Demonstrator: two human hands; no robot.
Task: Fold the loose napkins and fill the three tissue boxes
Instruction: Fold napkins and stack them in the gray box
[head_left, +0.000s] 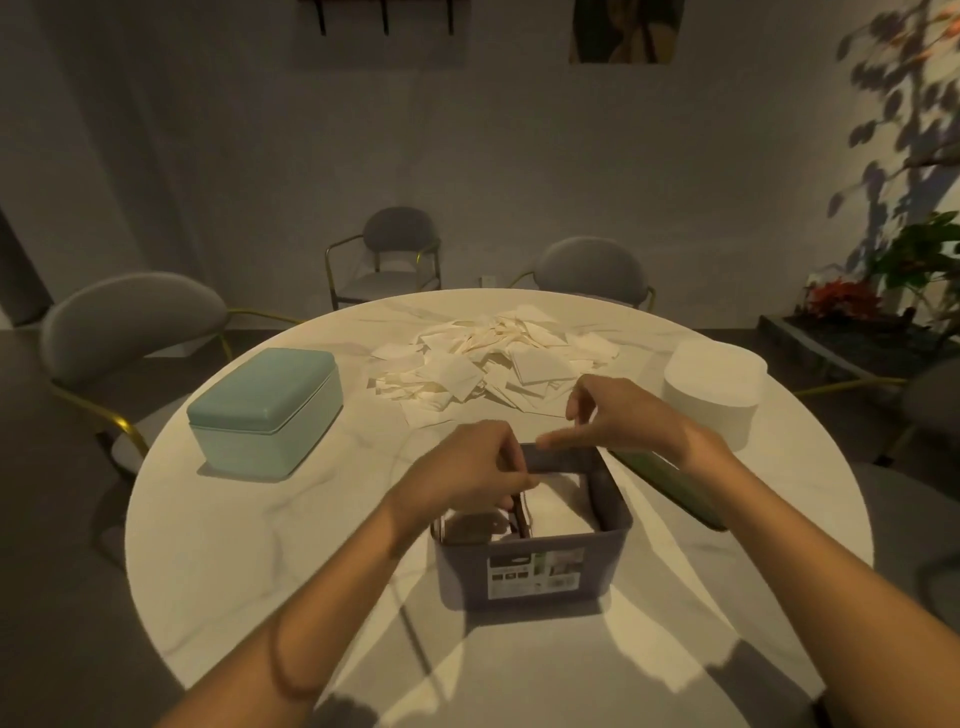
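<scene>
Three boxes ring the desk (218, 519): our open grey box (535, 571) at the near edge, a lidded teal box (265, 410) at the left edge, a white round one (714, 384) at the right. Our left hand (467, 478) pinches a folded napkin (558, 512) into the grey box, likely seating it flat; our right hand (618, 421) hovers slack above, holding nothing. Loose napkins (493, 364) wait toward the far edge.

Dim warm light pools on the round white marble table (218, 519) around both softly blurred hands, shadows stretching nearward, edges bowed.
</scene>
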